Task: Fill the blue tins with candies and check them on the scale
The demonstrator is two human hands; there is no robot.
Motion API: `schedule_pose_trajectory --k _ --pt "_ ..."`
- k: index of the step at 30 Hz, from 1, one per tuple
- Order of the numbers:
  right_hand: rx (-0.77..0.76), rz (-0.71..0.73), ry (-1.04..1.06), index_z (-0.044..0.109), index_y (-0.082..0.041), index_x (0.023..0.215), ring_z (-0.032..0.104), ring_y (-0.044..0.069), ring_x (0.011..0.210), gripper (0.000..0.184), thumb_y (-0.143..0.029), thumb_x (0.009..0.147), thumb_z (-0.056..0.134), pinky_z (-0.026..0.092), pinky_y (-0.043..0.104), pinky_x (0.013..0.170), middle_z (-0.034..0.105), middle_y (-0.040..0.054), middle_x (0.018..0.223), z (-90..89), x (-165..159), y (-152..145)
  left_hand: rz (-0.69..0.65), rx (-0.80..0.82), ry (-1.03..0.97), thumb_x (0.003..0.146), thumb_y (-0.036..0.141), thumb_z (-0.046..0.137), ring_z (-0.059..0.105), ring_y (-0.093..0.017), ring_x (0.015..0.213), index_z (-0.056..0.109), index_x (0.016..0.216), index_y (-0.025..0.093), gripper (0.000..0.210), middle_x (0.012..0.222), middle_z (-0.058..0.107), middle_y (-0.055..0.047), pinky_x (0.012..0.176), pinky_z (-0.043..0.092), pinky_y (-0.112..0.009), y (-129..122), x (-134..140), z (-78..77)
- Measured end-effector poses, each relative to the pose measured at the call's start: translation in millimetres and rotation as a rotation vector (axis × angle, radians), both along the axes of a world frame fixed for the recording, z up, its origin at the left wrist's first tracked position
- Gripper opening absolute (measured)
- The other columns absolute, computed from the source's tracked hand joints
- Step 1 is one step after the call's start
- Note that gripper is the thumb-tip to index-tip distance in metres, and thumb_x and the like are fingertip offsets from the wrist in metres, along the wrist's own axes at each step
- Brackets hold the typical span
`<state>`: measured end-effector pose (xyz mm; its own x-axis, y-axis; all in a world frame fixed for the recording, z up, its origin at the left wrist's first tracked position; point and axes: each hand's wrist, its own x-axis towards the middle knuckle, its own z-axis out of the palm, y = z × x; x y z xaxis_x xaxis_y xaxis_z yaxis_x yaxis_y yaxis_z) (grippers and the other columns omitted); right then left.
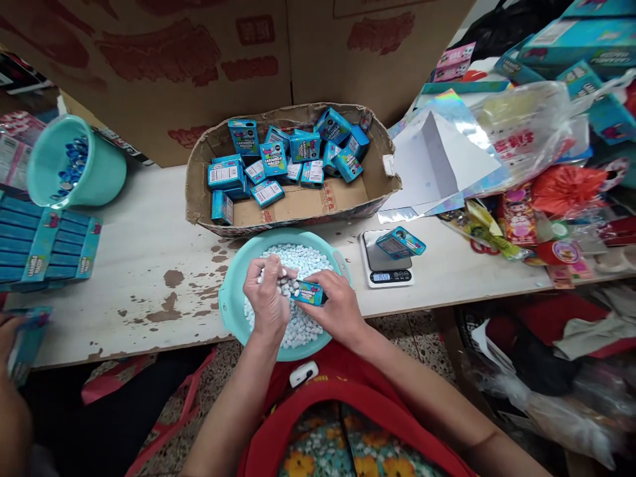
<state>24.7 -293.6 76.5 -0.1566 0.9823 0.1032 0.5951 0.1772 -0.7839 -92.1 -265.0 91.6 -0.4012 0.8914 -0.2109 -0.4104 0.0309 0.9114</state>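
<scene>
My left hand (pixel 267 301) is curled around some small white candies (pixel 285 285) above a turquoise basin (pixel 227 308) full of the same candies. Just to its right, my right hand (pixel 338 306) grips a small blue candy box (pixel 309 293) printed "Caramelo Macizo". One end of that box faces the candies in my left hand. To the right of the basin stands a digital scale (pixel 388 277) with a lit display. A blue box (pixel 401 243) lies tilted on its plate.
Behind the basin, a cut-down cardboard tray (pixel 298 215) holds several blue boxes. At left are a turquoise bucket (pixel 106 175) with blue wrapped pieces and stacked display cartons (pixel 50 245). Another person's hand (pixel 7 341) shows at the left edge. Packaging and plastic bags (pixel 527 126) crowd the right.
</scene>
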Motion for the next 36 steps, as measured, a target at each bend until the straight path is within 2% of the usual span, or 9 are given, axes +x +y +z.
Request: schedule_pose_trajectory --k 3,7,11,14,18,22,27,32,36 --pt "0.009 0.002 0.01 0.06 -0.021 0.093 0.059 0.024 0.087 0.025 -0.025 0.071 0.072 0.045 0.036 0.076 0.064 0.0043 0.088 1.2 -0.9 1.4 0.016 0.002 0.042 0.079 0.037 0.064 0.058 -0.011 0.053 0.049 0.073 0.017 0.025 0.061 0.052 0.005 0.057 0.048 -0.025 2.8 -0.4 0.0" --pt "-0.018 -0.006 0.013 0.059 -0.022 0.09 0.058 0.024 0.086 0.025 -0.024 0.069 0.073 0.045 0.035 0.075 0.063 0.0038 0.087 0.6 0.3 3.1 -0.019 -0.039 0.068 0.079 0.039 0.063 0.058 -0.011 0.055 0.048 0.069 0.017 0.029 0.058 0.049 0.005 0.056 0.047 -0.023 4.9 0.5 1.5" --pt "-0.013 -0.001 0.034 0.059 -0.022 0.091 0.059 0.024 0.087 0.026 -0.025 0.07 0.073 0.045 0.035 0.075 0.063 0.0037 0.087 2.1 0.7 4.3 0.018 -0.001 0.088 0.081 0.037 0.062 0.057 -0.01 0.056 0.048 0.07 0.018 0.026 0.058 0.049 0.005 0.059 0.047 -0.024 4.4 2.2 5.4" --pt "-0.013 -0.009 0.058 0.06 -0.023 0.091 0.059 0.023 0.087 0.024 -0.024 0.07 0.072 0.045 0.035 0.076 0.063 0.0037 0.087 -1.3 -1.6 6.0 0.01 0.01 0.062 0.081 0.038 0.061 0.055 -0.01 0.054 0.048 0.07 0.018 0.027 0.059 0.049 0.004 0.057 0.046 -0.024 5.0 3.0 5.2" --pt "-0.038 -0.007 0.111 0.06 -0.023 0.091 0.059 0.023 0.087 0.025 -0.024 0.07 0.073 0.046 0.035 0.076 0.064 0.0035 0.088 -11.6 -4.8 8.0 -0.003 -0.026 0.022 0.081 0.041 0.06 0.054 -0.011 0.054 0.043 0.064 0.018 0.033 0.055 0.04 0.006 0.058 0.048 -0.025 5.6 2.2 3.4" --pt "-0.051 -0.009 0.146 0.061 -0.023 0.093 0.06 0.023 0.088 0.028 -0.022 0.069 0.074 0.046 0.036 0.078 0.064 0.0036 0.09 -14.6 -7.2 9.4 0.007 0.02 -0.037 0.083 0.036 0.057 0.054 -0.012 0.054 0.047 0.062 0.018 0.029 0.052 0.036 0.006 0.06 0.049 -0.028 4.9 3.0 7.5" --pt "-0.116 -0.027 0.263 0.063 -0.022 0.092 0.06 0.022 0.088 0.03 -0.02 0.066 0.077 0.047 0.035 0.079 0.064 0.003 0.089 -13.9 -3.3 11.8 -0.01 -0.021 -0.126 0.079 0.034 0.06 0.048 -0.01 0.046 0.045 0.06 0.018 0.029 0.05 0.033 0.006 0.05 0.043 -0.025 10.3 -1.2 13.9" --pt "-0.293 -0.073 0.533 0.064 -0.022 0.095 0.062 0.019 0.088 0.035 -0.029 0.064 0.079 0.05 0.032 0.08 0.064 0.0012 0.092 -19.2 18.0 11.4 0.013 -0.127 -0.227 0.071 0.035 0.065 0.047 -0.009 0.047 0.044 0.067 0.019 0.027 0.054 0.04 0.006 0.049 0.042 -0.024 21.3 -17.6 4.5" --pt "-0.257 -0.127 0.508 0.065 -0.022 0.094 0.062 0.019 0.089 0.034 -0.027 0.063 0.079 0.049 0.033 0.081 0.065 0.0018 0.093 -22.2 27.5 11.5 -0.003 -0.214 -0.262 0.069 0.033 0.067 0.047 -0.008 0.048 0.044 0.068 0.019 0.027 0.054 0.039 0.006 0.051 0.042 -0.023 23.2 -15.3 -3.2"
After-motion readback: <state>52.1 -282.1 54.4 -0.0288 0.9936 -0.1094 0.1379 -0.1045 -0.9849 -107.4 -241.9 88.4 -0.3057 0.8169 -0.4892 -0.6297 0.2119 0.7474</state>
